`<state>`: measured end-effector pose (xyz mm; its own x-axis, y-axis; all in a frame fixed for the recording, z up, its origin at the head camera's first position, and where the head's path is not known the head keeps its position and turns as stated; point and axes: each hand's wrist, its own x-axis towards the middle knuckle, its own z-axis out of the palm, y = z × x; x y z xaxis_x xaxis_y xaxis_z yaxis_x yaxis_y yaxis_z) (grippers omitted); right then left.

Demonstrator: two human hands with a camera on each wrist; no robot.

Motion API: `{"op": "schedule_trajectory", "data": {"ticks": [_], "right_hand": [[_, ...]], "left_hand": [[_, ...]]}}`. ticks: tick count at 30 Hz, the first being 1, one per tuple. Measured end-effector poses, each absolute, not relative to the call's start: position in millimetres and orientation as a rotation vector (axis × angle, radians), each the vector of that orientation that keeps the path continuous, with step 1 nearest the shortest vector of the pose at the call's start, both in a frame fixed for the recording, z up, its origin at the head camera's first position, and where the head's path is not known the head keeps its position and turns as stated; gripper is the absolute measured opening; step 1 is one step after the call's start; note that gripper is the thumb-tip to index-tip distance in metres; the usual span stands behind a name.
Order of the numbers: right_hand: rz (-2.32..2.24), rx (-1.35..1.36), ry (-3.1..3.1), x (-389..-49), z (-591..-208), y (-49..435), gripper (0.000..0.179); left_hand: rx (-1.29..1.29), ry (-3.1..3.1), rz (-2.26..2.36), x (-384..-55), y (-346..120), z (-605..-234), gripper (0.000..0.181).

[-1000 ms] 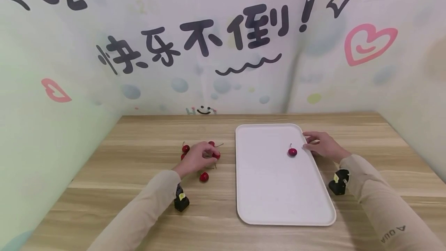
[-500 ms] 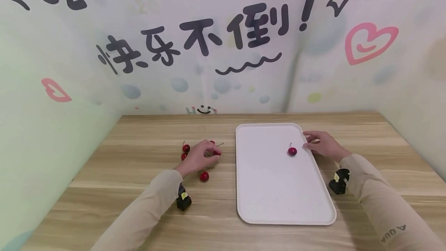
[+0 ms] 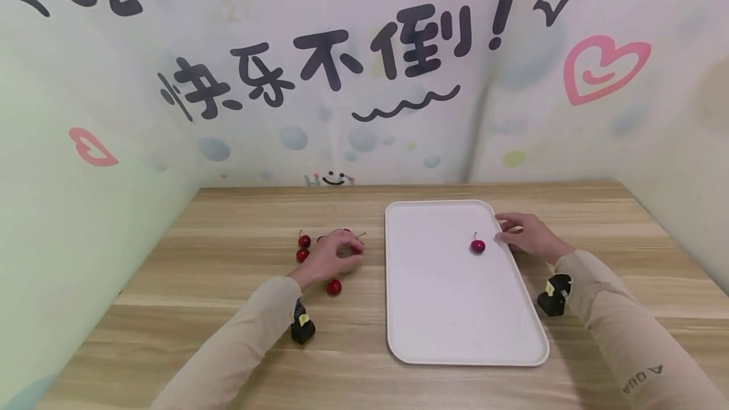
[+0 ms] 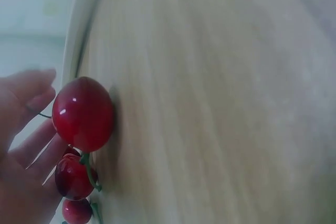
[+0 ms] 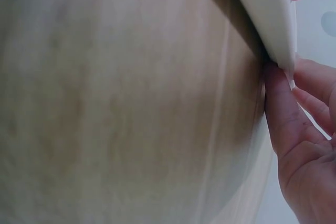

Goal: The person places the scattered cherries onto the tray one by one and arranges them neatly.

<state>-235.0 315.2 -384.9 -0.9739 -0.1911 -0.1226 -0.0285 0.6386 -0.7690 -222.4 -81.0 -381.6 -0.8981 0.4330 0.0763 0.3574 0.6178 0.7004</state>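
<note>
In the head view my left hand (image 3: 330, 257) reaches over a cluster of dark red cherries, thumb and forefinger curved about one cherry (image 3: 358, 248) that the fingers partly cover. Just nearer than this hand lies another cherry (image 3: 334, 286), probably the large cherry (image 4: 83, 114) close up in the left wrist view. A white rectangular tray (image 3: 438, 302) lies to the right, bearing a single stemmed cherry (image 3: 478, 247). My right hand (image 3: 531, 236) holds the tray's right rim; the right wrist view shows the thumb (image 5: 286, 114) against the underside of the white rim (image 5: 270, 14).
Two cherries, upper (image 3: 304, 241) and lower (image 3: 302, 255), lie left of the left hand. The wood-grain table (image 3: 256, 214) ends at a printed wall (image 3: 342, 138). A black wrist camera (image 3: 302, 328) hangs under the left sleeve, another camera (image 3: 554, 296) under the right.
My left hand has shifted slightly right, and the cherry at its fingertips has moved a little right and away with it. The right hand and the tray stay in place.
</note>
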Motion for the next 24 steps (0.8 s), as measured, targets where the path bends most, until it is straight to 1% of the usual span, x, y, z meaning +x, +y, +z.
{"op": "schedule_trajectory", "data": {"ticks": [10,24], "right_hand": [[-1.278,-0.199,2.66,-233.8,-384.2,314.5,0.055],[-1.237,-0.194,2.679,-231.7,-381.8,313.1,0.055]], "left_hand": [[0.63,2.799,1.132,-224.7,-76.7,-385.5,0.014],[0.553,2.842,1.115,-225.7,-74.4,-388.3,0.017]]}}
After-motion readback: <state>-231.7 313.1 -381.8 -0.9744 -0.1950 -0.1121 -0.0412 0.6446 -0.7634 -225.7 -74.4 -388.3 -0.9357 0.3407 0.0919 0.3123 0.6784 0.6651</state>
